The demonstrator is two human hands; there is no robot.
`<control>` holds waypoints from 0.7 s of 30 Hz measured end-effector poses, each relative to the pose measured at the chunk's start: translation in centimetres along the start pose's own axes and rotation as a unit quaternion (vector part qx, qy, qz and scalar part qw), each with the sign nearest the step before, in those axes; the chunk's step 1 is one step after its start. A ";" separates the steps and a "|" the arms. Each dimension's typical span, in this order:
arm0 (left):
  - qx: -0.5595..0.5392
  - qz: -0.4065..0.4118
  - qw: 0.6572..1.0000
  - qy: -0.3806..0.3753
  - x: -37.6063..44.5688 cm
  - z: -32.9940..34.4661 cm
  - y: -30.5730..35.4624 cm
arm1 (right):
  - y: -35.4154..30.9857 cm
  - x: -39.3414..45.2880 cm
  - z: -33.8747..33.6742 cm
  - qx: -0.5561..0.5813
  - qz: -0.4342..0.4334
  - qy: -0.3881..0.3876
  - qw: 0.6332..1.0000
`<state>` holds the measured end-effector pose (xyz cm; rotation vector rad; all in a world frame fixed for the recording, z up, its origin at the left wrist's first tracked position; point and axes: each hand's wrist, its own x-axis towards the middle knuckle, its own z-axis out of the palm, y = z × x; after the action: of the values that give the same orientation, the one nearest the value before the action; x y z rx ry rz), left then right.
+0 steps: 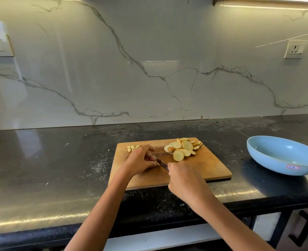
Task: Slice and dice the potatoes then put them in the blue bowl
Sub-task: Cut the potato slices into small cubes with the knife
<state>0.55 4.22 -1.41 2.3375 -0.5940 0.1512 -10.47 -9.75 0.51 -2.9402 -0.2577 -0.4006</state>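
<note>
I see one heap of round potato slices (183, 147) at the far right corner of the cutting board (209, 165); they overlap too much for a sure count, but I make out more than a dozen. A second, smaller group of diced potato pieces (133, 148) lies at the board's far left corner, about six small cubes, well apart from the slices. Between the two groups, near the middle of the board, my left hand (140, 161) rests with fingers curled down over a small pale piece that I can barely see under the fingertips, so its grip is closed on potato. My right hand (184, 180) has its grip closed round the handle of one knife (160, 162), whose blade runs up and left across the board, passing just beside the left fingers.

There is one board, lying near the front edge of the dark surface (59, 160), a little right of centre. One blue bowl (283, 156) sits on the surface at its right edge, apart from the board, with a small sticker on its near wall; I see nothing in it. Behind, the marbled wall (149, 60) carries one socket (295, 49) at the right.
</note>
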 end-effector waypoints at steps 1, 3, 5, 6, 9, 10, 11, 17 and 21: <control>-0.002 -0.002 1.000 -0.001 0.0 0.0 0.0 | -0.1 0.0 -0.1 -0.006 0.001 -0.002 1.000; -0.008 -0.001 1.000 -0.001 -0.1 0.0 0.0 | -0.5 -0.2 -0.2 -0.025 0.001 -0.002 1.000; -0.013 0.002 1.000 0.000 -0.2 0.0 0.0 | -0.8 -0.4 -0.1 -0.048 -0.008 0.003 0.999; -0.013 0.003 1.000 -0.001 -0.1 0.0 0.0 | -1.0 -0.4 0.0 -0.059 -0.013 0.003 0.998; -0.014 0.006 1.000 0.004 -0.1 0.0 0.0 | -1.5 -0.1 0.4 -0.079 -0.027 -0.002 0.997; -0.014 0.007 1.000 0.005 -0.1 0.0 0.0 | -1.5 0.0 0.4 -0.076 -0.029 -0.007 0.997; -0.012 0.008 1.000 0.006 -0.2 0.0 0.1 | -1.4 0.0 0.3 -0.069 -0.029 -0.016 0.997; -0.006 0.029 1.000 -0.003 0.1 0.0 0.0 | -0.4 -2.2 -0.9 -0.050 -0.028 -0.056 0.997; -0.009 0.081 0.996 -0.048 0.2 0.4 0.5 | 0.6 -2.8 -1.8 -0.036 -0.011 -0.061 0.997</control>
<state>0.52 3.57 -1.36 2.2889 -0.8291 0.1086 -13.45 -11.09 1.37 -3.0396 -0.2973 -0.2396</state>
